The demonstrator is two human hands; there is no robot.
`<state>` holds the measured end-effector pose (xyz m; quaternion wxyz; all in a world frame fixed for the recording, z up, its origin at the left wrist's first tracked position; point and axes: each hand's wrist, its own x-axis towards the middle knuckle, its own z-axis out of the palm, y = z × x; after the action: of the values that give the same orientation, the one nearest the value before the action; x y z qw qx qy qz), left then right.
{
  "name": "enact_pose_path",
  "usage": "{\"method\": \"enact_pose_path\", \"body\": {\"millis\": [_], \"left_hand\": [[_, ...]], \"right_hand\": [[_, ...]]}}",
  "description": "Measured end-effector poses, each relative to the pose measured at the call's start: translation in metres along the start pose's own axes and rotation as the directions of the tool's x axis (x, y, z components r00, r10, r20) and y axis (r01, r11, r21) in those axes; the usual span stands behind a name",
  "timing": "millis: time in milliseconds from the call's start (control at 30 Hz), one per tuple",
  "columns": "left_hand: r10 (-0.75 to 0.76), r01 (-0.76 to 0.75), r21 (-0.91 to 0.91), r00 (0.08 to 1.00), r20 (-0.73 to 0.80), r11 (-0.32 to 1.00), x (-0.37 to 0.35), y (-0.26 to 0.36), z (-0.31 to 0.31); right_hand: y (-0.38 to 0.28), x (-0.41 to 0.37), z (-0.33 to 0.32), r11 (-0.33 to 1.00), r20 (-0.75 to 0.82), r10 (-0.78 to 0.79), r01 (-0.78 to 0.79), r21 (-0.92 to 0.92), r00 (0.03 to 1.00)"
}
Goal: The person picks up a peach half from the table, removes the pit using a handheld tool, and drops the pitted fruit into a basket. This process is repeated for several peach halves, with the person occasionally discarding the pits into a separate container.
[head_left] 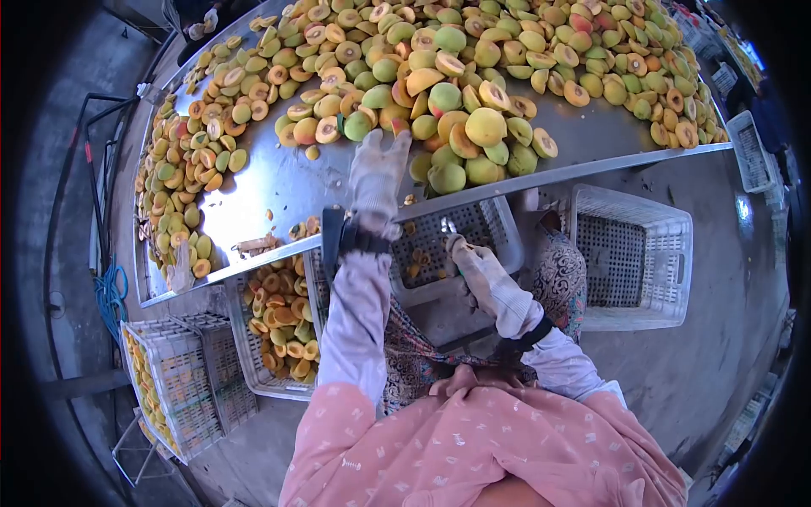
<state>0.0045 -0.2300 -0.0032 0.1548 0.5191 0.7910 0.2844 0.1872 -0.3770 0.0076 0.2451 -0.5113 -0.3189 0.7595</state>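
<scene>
Halved and whole yellow-green fruits (486, 127) are heaped on a metal table (291, 190). My left hand (378, 169), in a pale glove, reaches over the table's front edge with fingers apart at the near side of the heap, next to a green and a reddish fruit. My right hand (481, 269), gloved too, is closed around a small metal tool (448, 226) in front of the table. Below that tool is a grey crate (509, 245) with a few fruit pieces inside.
An upright white crate (676, 279) sits on the floor at the right. A crate of halved fruits (283, 325) and another fruit-filled crate (190, 380) stand at the left. Another person's gloved hand (203, 25) shows at the far left of the table.
</scene>
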Motion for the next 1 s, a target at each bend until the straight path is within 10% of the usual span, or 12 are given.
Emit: {"method": "enact_pose_path", "body": {"millis": [167, 267, 400, 600, 667, 733, 800, 833, 1000], "left_hand": [[-0.030, 0.027, -0.142, 0.999, -0.019, 0.989, 0.049, -0.004, 0.050], [0.039, 0.168, -0.845, 0.975, 0.217, 0.509, 0.010, -0.016, 0.008], [0.252, 0.234, -0.891, 0.903, 0.347, 0.388, -0.087, -0.001, -0.061], [0.258, -0.233, -0.494, 0.966, -0.017, 0.838, -0.152, -0.013, -0.067], [0.178, 0.212, -0.938, 0.947, 0.266, 0.273, -0.160, -0.011, -0.080], [0.220, 0.034, -0.908, 0.966, 0.138, 0.417, -0.156, -0.018, -0.067], [0.139, 0.269, -0.958, 0.957, 0.254, -0.102, -0.160, -0.006, -0.076], [0.141, 0.147, -0.977, 0.975, 0.169, 0.153, -0.166, -0.001, -0.083], [0.142, 0.161, -0.985, 0.975, 0.170, 0.069, -0.171, 0.005, -0.082]], "right_hand": [[-0.013, -0.009, -0.017, 0.998, -0.100, -0.007, 0.013, 0.068, 0.995], [-0.013, 0.001, -0.018, 0.990, -0.055, -0.083, 0.089, 0.113, 0.995], [-0.023, 0.004, 0.006, 0.931, 0.056, -0.102, 0.076, 0.356, 0.993], [-0.016, -0.018, 0.051, 0.966, 0.159, -0.150, 0.111, 0.235, 0.976], [-0.012, -0.027, 0.059, 0.960, 0.158, -0.205, 0.168, 0.224, 0.966], [-0.010, -0.034, 0.059, 0.956, 0.198, -0.281, 0.256, 0.143, 0.939], [-0.004, -0.039, 0.057, 0.954, 0.144, -0.286, 0.267, 0.139, 0.947], [0.011, -0.026, 0.050, 0.925, 0.133, -0.377, 0.380, 0.005, 0.916], [0.013, -0.032, 0.046, 0.691, 0.086, -0.624, 0.599, -0.405, 0.777]]}}
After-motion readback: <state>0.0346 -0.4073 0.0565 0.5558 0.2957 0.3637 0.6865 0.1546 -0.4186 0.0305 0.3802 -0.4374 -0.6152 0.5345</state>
